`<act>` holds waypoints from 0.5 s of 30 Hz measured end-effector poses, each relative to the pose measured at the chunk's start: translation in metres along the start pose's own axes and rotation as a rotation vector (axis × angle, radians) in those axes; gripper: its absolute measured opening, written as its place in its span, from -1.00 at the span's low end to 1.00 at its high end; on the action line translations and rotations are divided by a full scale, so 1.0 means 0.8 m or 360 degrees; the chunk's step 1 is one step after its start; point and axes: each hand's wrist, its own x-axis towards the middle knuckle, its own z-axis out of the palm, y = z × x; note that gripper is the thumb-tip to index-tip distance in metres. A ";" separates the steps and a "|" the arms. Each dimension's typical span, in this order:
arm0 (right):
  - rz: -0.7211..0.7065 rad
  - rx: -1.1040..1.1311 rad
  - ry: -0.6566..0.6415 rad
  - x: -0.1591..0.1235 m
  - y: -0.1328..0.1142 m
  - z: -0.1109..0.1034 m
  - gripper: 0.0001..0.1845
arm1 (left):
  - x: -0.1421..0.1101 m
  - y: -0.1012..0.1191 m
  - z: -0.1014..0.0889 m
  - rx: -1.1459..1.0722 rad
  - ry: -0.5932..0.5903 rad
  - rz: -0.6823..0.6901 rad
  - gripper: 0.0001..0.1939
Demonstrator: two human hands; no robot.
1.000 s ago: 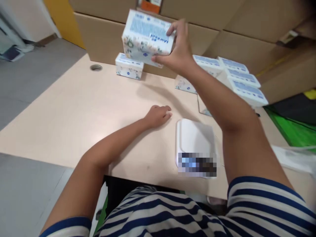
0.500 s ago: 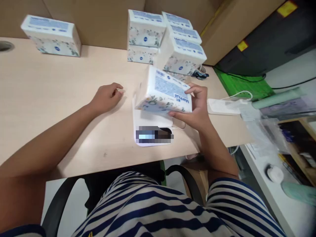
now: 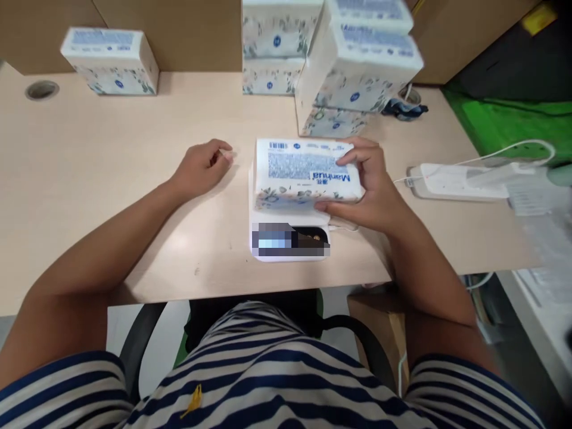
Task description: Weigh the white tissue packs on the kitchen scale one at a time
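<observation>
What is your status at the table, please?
Right hand gripping tissue pack over white device. Left hand loosely curled at table. Stacked packs just beyond.

Blue "Manhua" (image 3: 330,177) on pack (image 3: 308,164) in R hand (image 3: 378,190); small print on other pkgs (image 3: 119,74) blurry.

Moderate, soft indoor light leaves a pale glare on the near left of the desk (image 3: 134,131), where the left forearm (image 3: 129,238) throws a shadow. Pixelation masks part of the white device (image 3: 290,218); the far-right corner falls dark and blurred.

Head view, facing forward-down, near desk (image 3: 111,149)
</observation>
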 end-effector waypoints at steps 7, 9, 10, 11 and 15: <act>-0.0127 0.0038 -0.0050 -0.010 0.003 -0.014 0.02 | -0.003 0.020 0.002 0.0024 -0.0021 -0.0144 -0.71; -0.0207 0.0083 0.0033 -0.013 0.004 -0.013 -0.04 | -0.004 0.021 0.001 0.0033 -0.0022 -0.0138 -0.70; -0.0229 0.0099 0.0105 -0.014 0.005 -0.013 -0.12 | -0.004 0.021 0.002 0.0033 -0.0016 -0.0129 -0.70; -0.0231 0.0112 0.0195 -0.015 0.006 -0.013 -0.21 | -0.004 0.021 0.002 0.0033 -0.0006 -0.0122 -0.69; 0.0004 -0.0020 0.0566 -0.018 0.014 -0.018 -0.20 | -0.002 0.018 0.003 0.0023 0.0018 -0.0119 -0.69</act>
